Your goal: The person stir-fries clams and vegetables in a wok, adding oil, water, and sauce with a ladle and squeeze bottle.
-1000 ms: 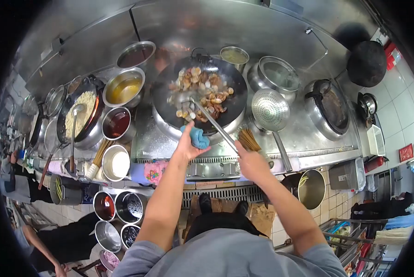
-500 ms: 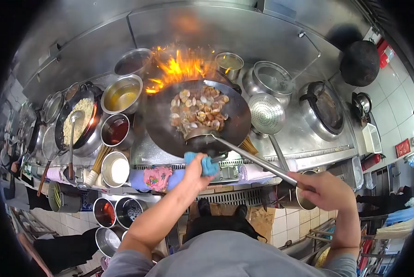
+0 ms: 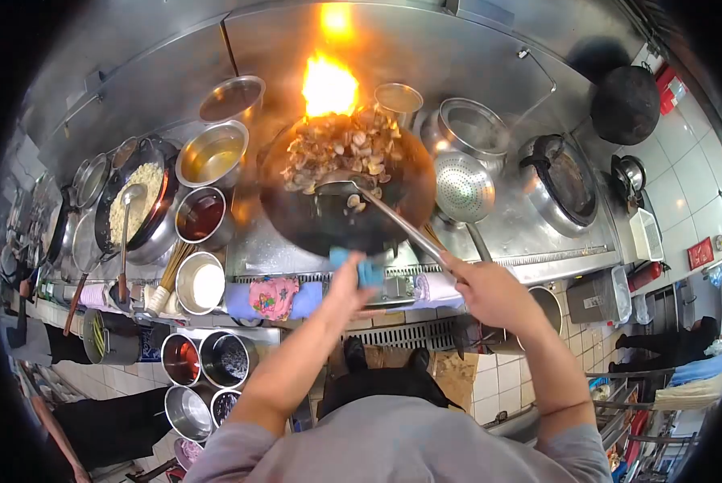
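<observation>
My left hand (image 3: 349, 288) is closed round a blue cloth (image 3: 368, 272) at the near rim of a large black wok (image 3: 328, 225); the wok's handle is hidden under the cloth. In my right hand (image 3: 490, 291) is the long handle of a metal ladle (image 3: 401, 224), its bowl reaching into the wok. Clams (image 3: 349, 149) are gathered at the wok's far side, some seemingly in the air, with a few loose ones nearer the ladle. A bright flame (image 3: 330, 87) rises behind them.
Left of the wok stand metal pots of yellow liquid (image 3: 213, 158) and dark red sauce (image 3: 200, 217). Further left, another wok holds pale food (image 3: 145, 181) and a ladle. A perforated strainer (image 3: 465, 187) and a large pot (image 3: 472, 129) are on the right. People stand at both sides.
The clams have shifted to the wok's far side and lifted. My right hand has moved forward and left with the ladle. The flame is more concentrated and brighter.
</observation>
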### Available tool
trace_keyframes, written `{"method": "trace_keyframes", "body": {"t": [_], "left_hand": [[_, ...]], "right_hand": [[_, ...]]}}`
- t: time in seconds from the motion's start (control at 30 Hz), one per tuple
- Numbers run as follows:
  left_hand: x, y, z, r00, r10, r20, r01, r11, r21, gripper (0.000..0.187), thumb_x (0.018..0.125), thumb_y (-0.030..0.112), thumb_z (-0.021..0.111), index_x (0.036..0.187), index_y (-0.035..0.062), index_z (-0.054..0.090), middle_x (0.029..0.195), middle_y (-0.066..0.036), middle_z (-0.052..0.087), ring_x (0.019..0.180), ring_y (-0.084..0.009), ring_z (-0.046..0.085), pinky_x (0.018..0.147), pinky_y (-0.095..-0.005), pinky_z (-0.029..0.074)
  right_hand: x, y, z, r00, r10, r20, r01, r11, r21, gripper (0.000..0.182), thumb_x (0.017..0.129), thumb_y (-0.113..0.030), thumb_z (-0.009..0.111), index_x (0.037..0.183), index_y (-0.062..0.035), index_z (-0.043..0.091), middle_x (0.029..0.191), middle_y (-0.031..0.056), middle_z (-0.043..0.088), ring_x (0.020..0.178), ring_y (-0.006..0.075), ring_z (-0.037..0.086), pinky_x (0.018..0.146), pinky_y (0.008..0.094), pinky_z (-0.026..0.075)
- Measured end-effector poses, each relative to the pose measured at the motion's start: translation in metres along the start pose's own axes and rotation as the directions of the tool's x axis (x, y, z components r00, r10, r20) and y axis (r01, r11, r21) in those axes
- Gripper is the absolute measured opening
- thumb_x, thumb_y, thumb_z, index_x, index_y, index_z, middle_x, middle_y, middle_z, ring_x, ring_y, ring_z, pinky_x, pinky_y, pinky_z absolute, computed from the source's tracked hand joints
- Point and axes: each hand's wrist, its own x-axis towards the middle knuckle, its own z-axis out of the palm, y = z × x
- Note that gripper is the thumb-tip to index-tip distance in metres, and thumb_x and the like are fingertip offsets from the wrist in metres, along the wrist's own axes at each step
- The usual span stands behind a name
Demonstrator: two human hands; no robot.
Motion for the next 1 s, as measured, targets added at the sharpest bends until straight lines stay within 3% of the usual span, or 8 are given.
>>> {"method": "trace_keyframes", "body": {"t": [0.2, 0.37, 0.63, 0.77, 0.8, 0.93, 0.97, 1.0], "left_hand": [[-0.036, 0.014, 0.029, 0.999, 0.041, -0.010, -0.041, 0.999, 0.007, 0.010, 0.090, 0.023, 0.054, 0.089, 0.0125, 0.053, 0.083, -0.004, 0.056, 0.076, -0.0240, 0.059, 0.072, -0.0459, 0.055], [-0.031, 0.046, 0.054, 0.996, 0.064, -0.066, -0.061, 0.997, 0.046, 0.017, 0.090, 0.027, 0.058, 0.097, 0.0134, 0.053, 0.092, -0.006, 0.057, 0.084, -0.0236, 0.058, 0.083, -0.0475, 0.053], [-0.009, -0.024, -0.020, 0.999, 0.017, -0.028, -0.015, 0.997, 0.073, 0.020, 0.089, 0.020, 0.056, 0.106, 0.0098, 0.053, 0.097, -0.009, 0.060, 0.083, -0.0280, 0.062, 0.073, -0.0490, 0.054], [-0.021, 0.024, 0.037, 0.985, 0.165, -0.053, -0.167, 0.986, -0.026, 0.011, 0.088, 0.021, 0.055, 0.078, 0.0166, 0.054, 0.068, -0.003, 0.056, 0.067, -0.0216, 0.058, 0.068, -0.0455, 0.052], [0.011, 0.035, 0.024, 0.987, 0.133, 0.089, -0.123, 0.986, -0.109, 0.012, 0.089, 0.018, 0.054, 0.077, 0.0165, 0.053, 0.069, -0.003, 0.055, 0.064, -0.0187, 0.056, 0.065, -0.0411, 0.052], [0.046, 0.058, 0.029, 0.989, 0.141, -0.036, -0.144, 0.987, -0.066, 0.015, 0.089, 0.022, 0.057, 0.077, 0.0149, 0.053, 0.071, -0.003, 0.056, 0.063, -0.0202, 0.057, 0.059, -0.0363, 0.052], [0.053, 0.058, 0.023, 0.992, 0.121, -0.031, -0.122, 0.992, -0.036, 0.019, 0.089, 0.028, 0.061, 0.078, 0.0140, 0.053, 0.071, -0.003, 0.056, 0.064, -0.0202, 0.057, 0.059, -0.0354, 0.053], [0.058, 0.060, 0.023, 0.995, 0.099, -0.022, -0.099, 0.995, 0.003, 0.025, 0.088, 0.034, 0.064, 0.078, 0.0131, 0.054, 0.072, -0.004, 0.057, 0.064, -0.0203, 0.058, 0.058, -0.0345, 0.054]], "right_hand": [[-0.047, -0.023, -0.085, 0.958, 0.049, 0.282, -0.076, 0.994, 0.083, 0.052, 0.087, -0.010, 0.056, 0.137, -0.0150, 0.046, 0.090, 0.0135, 0.067, 0.081, 0.0371, 0.063, 0.073, 0.0442, 0.049], [-0.015, -0.022, -0.076, 0.979, 0.034, 0.203, -0.031, 0.999, -0.017, 0.050, 0.085, -0.011, 0.057, 0.135, -0.0151, 0.050, 0.084, 0.0132, 0.066, 0.076, 0.0359, 0.063, 0.070, 0.0441, 0.049], [0.017, -0.012, 0.009, 0.994, 0.110, -0.006, -0.110, 0.993, -0.038, 0.048, 0.084, -0.011, 0.053, 0.132, -0.0151, 0.052, 0.088, 0.0216, 0.064, 0.084, 0.0399, 0.063, 0.073, 0.0497, 0.050], [-0.026, -0.010, -0.002, 0.995, 0.083, -0.055, -0.074, 0.986, 0.151, 0.049, 0.083, -0.010, 0.059, 0.131, -0.0146, 0.052, 0.088, 0.0206, 0.064, 0.085, 0.0395, 0.063, 0.073, 0.0476, 0.049], [-0.040, -0.011, -0.002, 0.990, 0.109, -0.094, -0.085, 0.970, 0.230, 0.050, 0.083, -0.008, 0.061, 0.131, -0.0139, 0.051, 0.088, 0.0206, 0.064, 0.084, 0.0394, 0.063, 0.072, 0.0465, 0.049], [-0.052, -0.011, 0.035, 0.933, 0.238, -0.271, -0.092, 0.883, 0.460, 0.055, 0.084, -0.007, 0.062, 0.136, -0.0110, 0.045, 0.092, 0.0240, 0.065, 0.082, 0.0404, 0.063, 0.072, 0.0425, 0.050], [-0.034, 0.008, 0.079, 0.912, 0.256, -0.320, -0.042, 0.835, 0.548, 0.056, 0.088, -0.010, 0.060, 0.140, -0.0091, 0.040, 0.085, 0.0175, 0.066, 0.078, 0.0349, 0.065, 0.074, 0.0395, 0.051], [-0.010, 0.020, 0.120, 0.926, 0.255, -0.280, 0.078, 0.595, 0.800, 0.041, 0.092, -0.014, 0.058, 0.129, -0.0026, 0.045, 0.074, 0.0083, 0.060, 0.063, 0.0229, 0.061, 0.062, 0.0345, 0.051]]}}
